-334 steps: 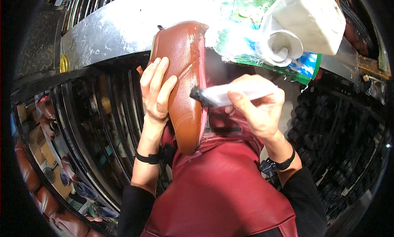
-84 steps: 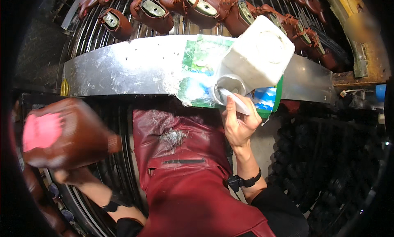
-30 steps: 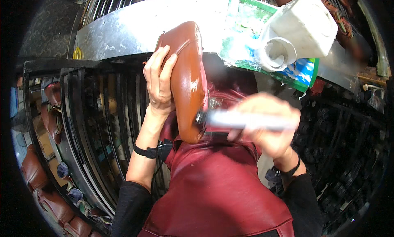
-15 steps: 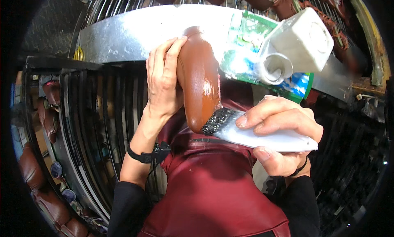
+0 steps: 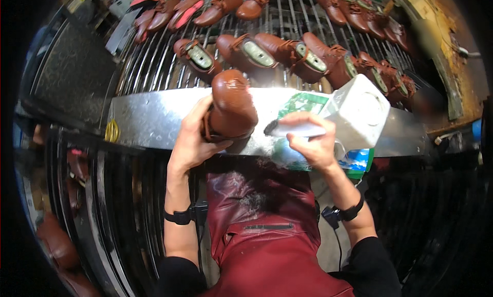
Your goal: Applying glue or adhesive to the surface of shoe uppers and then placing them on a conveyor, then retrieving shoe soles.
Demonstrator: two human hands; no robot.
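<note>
Left hand [image 5: 192,137] holds a brown shoe [image 5: 232,111]; right hand [image 5: 318,145] holds a brush [image 5: 292,130] near a green-printed sheet [image 5: 304,103]

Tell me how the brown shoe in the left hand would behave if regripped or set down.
The brown shoe would probably feel stiff, since it shows a full, rounded shape in the left hand. Its glossy surface might be slippery. Set down on its rounded upper end, it would likely rock.
</note>
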